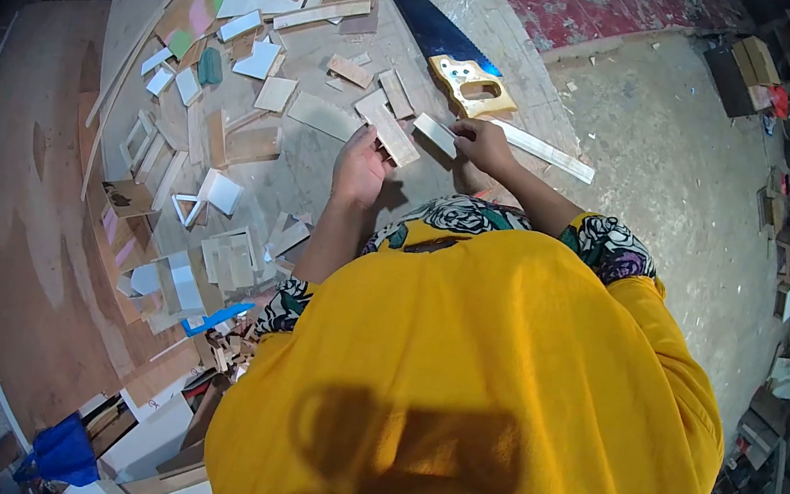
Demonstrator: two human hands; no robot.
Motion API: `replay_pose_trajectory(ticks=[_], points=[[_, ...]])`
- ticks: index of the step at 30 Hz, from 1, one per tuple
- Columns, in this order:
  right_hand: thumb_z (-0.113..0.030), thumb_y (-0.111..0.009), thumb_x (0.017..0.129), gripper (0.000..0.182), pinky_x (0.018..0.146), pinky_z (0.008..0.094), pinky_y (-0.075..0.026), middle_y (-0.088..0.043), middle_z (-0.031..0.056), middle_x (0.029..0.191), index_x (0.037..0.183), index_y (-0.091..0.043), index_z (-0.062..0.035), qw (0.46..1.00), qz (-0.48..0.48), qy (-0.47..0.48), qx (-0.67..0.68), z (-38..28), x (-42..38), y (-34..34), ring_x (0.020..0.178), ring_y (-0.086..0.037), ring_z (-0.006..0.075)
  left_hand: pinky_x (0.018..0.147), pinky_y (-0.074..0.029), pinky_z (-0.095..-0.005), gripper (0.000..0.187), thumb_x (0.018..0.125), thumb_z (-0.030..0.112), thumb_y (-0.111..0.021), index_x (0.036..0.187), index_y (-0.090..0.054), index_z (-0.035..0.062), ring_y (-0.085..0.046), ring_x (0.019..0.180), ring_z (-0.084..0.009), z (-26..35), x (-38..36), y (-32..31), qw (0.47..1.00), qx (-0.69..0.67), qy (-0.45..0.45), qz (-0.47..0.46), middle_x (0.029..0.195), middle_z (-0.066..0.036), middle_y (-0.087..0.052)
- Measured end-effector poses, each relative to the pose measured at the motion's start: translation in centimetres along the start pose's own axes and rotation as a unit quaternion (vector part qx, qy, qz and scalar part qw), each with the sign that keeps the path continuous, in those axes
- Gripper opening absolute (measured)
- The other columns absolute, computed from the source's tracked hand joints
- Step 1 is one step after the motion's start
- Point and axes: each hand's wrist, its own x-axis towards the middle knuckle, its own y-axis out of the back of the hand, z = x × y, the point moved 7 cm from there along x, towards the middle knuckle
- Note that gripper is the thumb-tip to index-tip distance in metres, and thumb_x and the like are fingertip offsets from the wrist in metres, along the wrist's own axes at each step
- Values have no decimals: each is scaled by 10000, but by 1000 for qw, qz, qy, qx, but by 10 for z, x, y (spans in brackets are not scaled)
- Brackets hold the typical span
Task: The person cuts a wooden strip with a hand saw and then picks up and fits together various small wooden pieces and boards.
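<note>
head view: the left fingers (368,136) grasp a flat board (389,129) by its side edge. the right fingers (469,131) pinch a short strip (434,134), whose other end sits just beside that board. beyond the right fingers, a handsaw (445,37) lies on the desk (526,68).

Through the head view I log the board (386,128) and the strip (435,135) as bare wood, pale and matt. Saw blade (430,18): dark metal, glossy, bluish sheen. Saw handle (449,77): light wood, smooth-looking. I record white-faced offcuts (258,59), smooth; coating unidentified. Yellow shirt (493,342): matt cloth. Sleeve trim (617,246): printed cloth. Floor (656,183): concrete-like, rough. Brown panel (44,228): wood, blotched.
</note>
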Motion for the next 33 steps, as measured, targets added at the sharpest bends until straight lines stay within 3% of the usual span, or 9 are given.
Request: replay_pose_trajectory(ticks=[8,11,17,19,24,26,30,33], points=[[-113,-611,689,278,707,316,-495,-661,139,837,954,-654,-42,1000,13,-7,27,5,3,1,756,-650,234,916,-428,-438,387,944,220,-338,1229,-375,-40,-519,1064,-312,-32,3,42,992,20,36,118,1173,-190,-512],[-124,-617,687,262,704,327,-494,-661,134,836,935,-656,-46,1000,12,2,14,4,3,1,755,-647,242,823,-487,-395,336,939,192,-367,1186,-419,-30,-579,941,-276,-37,2,47,991,-8,37,130,1098,-171,-563],[-157,-630,684,228,691,349,-490,-661,122,827,888,-658,-59,1000,-7,15,-18,0,-2,-1,749,-640,252,836,-479,-377,309,919,162,-423,1157,-447,-33,-576,944,-260,-44,11,51,996,3,36,82,1068,-165,-564],[-167,-633,696,228,689,347,-491,-661,122,828,896,-659,-60,1000,-22,7,-21,-2,-4,-1,747,-641,249,781,-507,-337,286,899,106,-455,1144,-458,-41,-600,892,-244,-39,10,48,992,78,11,99,1035,-161,-579],[-206,-634,743,236,675,334,-491,-661,122,826,928,-657,-61,999,-16,-3,-37,-17,-3,3,737,-640,247,743,-520,-320,294,885,74,-471,1154,-459,-45,-618,857,-234,-33,7,32,991,109,1,83,1018,-155,-592],[-236,-631,775,254,660,315,-493,-661,121,813,961,-651,-64,998,-17,52,29,-27,1,1,708,-638,221,745,-519,-319,298,884,72,-471,1158,-460,-45,-619,860,-233,-29,3,19,990,128,1,65,1021,-155,-592],[-207,-652,768,255,648,288,-493,-661,108,817,984,-650,-73,990,-51,44,122,-52,-1,-3,684,-628,187,717,-506,-289,261,869,32,-474,1116,-511,-44,-616,810,-184,-28,0,3,988,149,-5,29,988,-127,-611],[-108,-679,744,296,652,256,-490,-662,85,855,1038,-645,-96,973,-64,139,171,-74,-3,-2,679,-614,152,721,-506,-288,264,875,55,-480,1121,-511,-37,-620,810,-182,-27,2,1,982,188,-14,1,977,-117,-609]])
